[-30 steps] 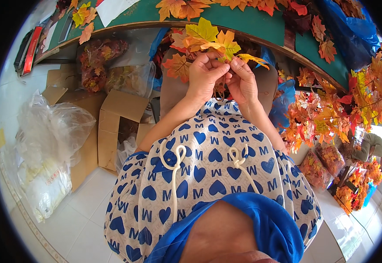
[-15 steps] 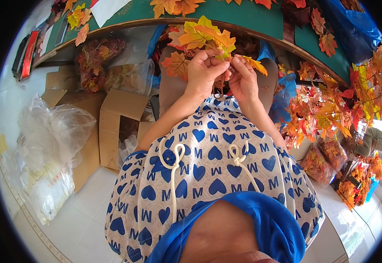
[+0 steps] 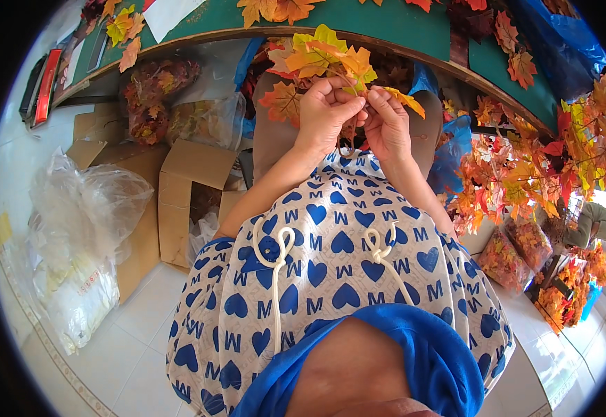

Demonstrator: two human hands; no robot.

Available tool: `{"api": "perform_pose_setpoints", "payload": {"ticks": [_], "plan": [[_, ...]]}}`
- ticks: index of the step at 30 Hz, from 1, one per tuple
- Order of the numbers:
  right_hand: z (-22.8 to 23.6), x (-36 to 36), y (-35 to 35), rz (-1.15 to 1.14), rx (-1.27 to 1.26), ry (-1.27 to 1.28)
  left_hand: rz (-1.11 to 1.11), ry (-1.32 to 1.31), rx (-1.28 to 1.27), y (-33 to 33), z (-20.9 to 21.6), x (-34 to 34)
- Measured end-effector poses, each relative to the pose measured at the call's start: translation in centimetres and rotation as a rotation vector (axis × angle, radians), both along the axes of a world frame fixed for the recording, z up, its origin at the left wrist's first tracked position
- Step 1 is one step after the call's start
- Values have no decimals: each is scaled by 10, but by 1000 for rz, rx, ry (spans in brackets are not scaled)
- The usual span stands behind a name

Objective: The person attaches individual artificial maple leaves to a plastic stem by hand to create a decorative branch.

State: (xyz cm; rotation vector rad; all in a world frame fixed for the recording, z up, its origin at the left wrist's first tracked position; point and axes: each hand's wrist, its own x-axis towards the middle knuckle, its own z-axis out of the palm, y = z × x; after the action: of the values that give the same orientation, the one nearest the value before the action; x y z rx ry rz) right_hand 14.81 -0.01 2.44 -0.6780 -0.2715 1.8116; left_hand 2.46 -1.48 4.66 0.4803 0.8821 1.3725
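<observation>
Over my lap, below the table's edge, I hold a spray of artificial maple leaves [image 3: 317, 59] in yellow-green, orange and red. My left hand [image 3: 322, 115] is closed in a pinch on its stem, just under the yellow-green leaves. Close beside it, fingertips almost meeting, my right hand [image 3: 389, 125] pinches at the base of a yellow-orange leaf [image 3: 407, 102]. The exact joint between the fingers is hidden. Brown stems [image 3: 347, 142] hang below my hands, in front of my patterned apron [image 3: 338, 240].
A green-topped table [image 3: 379, 28] with loose leaves curves ahead. To the left are an open cardboard box [image 3: 185, 170], a clear plastic bag [image 3: 84, 229] and a bag of leaves [image 3: 150, 104]. Leaf garlands [image 3: 511, 174] hang at right, near a blue plastic bag [image 3: 451, 156] and bagged leaves [image 3: 511, 257].
The leaf spray has shifted and turned slightly, with an orange-yellow leaf tilting right. Both hands keep nearly the same place and grip.
</observation>
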Motion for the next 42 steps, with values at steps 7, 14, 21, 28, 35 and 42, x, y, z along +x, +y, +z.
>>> {"api": "perform_pose_setpoints", "payload": {"ticks": [7,14,21,28,35,42], "plan": [[0,-2,1,-18,43,-63,56,-5,11,0,-3,2],[-3,-8,-4,-52,176,-206,95,29,-14,2,-15,2],[-16,-7,-10,103,265,-568,79,94,-102,4,-24,-7],[-18,-16,-27,394,649,-1094,207,-267,24,16,-34,-21],[-21,-13,-13,183,1210,-2040,179,25,-50,-11,-57,-6],[28,2,10,82,1229,-1780,237,-184,-234,-4,-78,-22]]}}
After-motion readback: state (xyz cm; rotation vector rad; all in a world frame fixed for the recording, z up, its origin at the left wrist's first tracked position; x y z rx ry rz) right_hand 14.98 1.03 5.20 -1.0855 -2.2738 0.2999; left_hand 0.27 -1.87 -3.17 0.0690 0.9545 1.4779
